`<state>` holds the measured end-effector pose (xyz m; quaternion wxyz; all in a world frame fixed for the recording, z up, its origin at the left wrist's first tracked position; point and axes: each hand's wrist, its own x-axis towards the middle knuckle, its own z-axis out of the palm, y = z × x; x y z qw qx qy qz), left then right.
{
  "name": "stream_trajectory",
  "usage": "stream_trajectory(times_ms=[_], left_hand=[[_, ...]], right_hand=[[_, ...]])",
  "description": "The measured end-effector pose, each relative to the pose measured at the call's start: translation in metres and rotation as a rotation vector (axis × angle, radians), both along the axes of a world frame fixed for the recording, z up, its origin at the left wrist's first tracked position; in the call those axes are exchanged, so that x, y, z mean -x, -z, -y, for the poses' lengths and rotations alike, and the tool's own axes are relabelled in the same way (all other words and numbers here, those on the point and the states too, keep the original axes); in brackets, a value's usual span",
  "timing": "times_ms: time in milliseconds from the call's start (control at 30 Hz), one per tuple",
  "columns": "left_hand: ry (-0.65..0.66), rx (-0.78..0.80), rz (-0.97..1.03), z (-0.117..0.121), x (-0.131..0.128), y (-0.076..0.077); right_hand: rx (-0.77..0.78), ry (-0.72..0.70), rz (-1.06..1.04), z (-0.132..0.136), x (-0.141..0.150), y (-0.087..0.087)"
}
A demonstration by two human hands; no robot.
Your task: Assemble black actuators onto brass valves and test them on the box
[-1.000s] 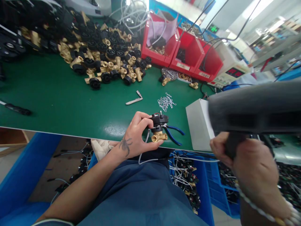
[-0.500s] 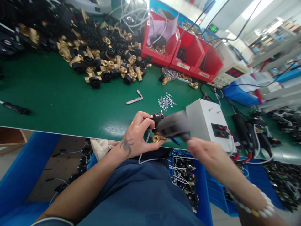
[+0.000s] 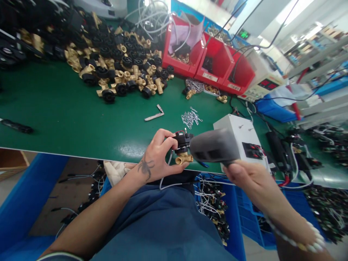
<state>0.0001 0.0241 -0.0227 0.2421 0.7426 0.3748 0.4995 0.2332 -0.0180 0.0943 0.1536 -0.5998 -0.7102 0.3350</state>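
Observation:
My left hand point(image 3: 156, 157) is closed on a small valve point(image 3: 182, 148) with a black cap and a brass body, held at the near edge of the green table point(image 3: 67, 116). A grey wire hangs from the valve over the edge. My right hand point(image 3: 246, 177) grips the handle of a dark grey power tool point(image 3: 213, 148), whose nose points left and touches or nearly touches the valve's cap. Blue-handled pliers lie mostly hidden behind the tool.
A big pile of brass and black valve parts point(image 3: 119, 69) covers the far table. Red bins point(image 3: 209, 59) stand behind. Metal clips point(image 3: 191, 117), a bent key point(image 3: 154, 115) and a white switch box point(image 3: 239, 136) lie nearby. Blue crates point(image 3: 233, 217) hold wired parts below.
My right hand brought the power tool from high on the right down and left to the valve. Since half a second ago it has steadied there. My left hand stayed put.

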Motion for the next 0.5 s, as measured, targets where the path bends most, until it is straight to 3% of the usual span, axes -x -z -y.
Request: stream_trajectory(times_ms=[100, 267, 433, 500], left_hand=[[-0.002, 0.006, 0.008, 0.0003, -0.0009, -0.0002], [-0.021, -0.038, 0.002, 0.0004, -0.0010, 0.0004], [-0.017, -0.029, -0.010, 0.0005, -0.0003, -0.0005], [-0.016, -0.034, -0.004, 0.0002, -0.0003, -0.0005]], right_hand=[[-0.116, 0.106, -0.205, 0.0022, -0.0029, -0.0015], [0.182, -0.024, 0.055, -0.0046, -0.0003, 0.0043], [-0.064, 0.079, -0.109, -0.0005, -0.0081, -0.0022], [-0.043, 0.082, -0.123, -0.0009, -0.0078, 0.0028]])
